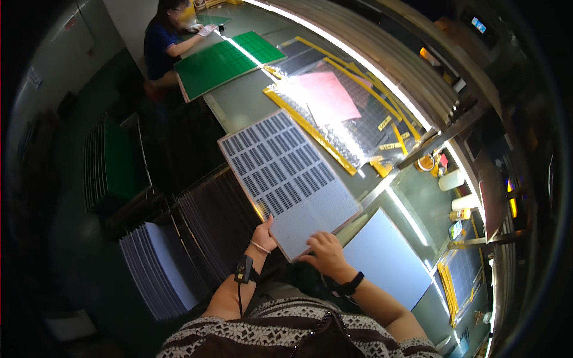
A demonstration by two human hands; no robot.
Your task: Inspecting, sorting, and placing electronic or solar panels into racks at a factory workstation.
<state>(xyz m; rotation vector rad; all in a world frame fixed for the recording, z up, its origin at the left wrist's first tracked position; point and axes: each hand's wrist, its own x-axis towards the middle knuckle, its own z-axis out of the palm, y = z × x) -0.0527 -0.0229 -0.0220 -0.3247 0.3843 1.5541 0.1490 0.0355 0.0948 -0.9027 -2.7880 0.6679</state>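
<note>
A pale grey circuit board panel (pixel 289 179) with rows of small dark rectangles lies tilted in front of me, its near part plain. My left hand (pixel 265 234) grips its left edge near the close corner, thumb on top and fingers hidden beneath. At the near right edge, my right hand (pixel 327 255) has its fingers curled over the panel's surface, with the thumb by the edge. The panel's far end reaches over the grey worktop. Just right of my right hand lies a plain pale blue-white panel (pixel 388 259).
Upright panels stand in a rack (pixel 158 271) at lower left; green ones (pixel 113 164) stand farther off. Ahead lie a yellow-edged frame (pixel 310 128) and pink sheet (pixel 328 98). A co-worker (pixel 164 45) sits by a large green panel (pixel 230 62). Jars (pixel 452 180) stand at right.
</note>
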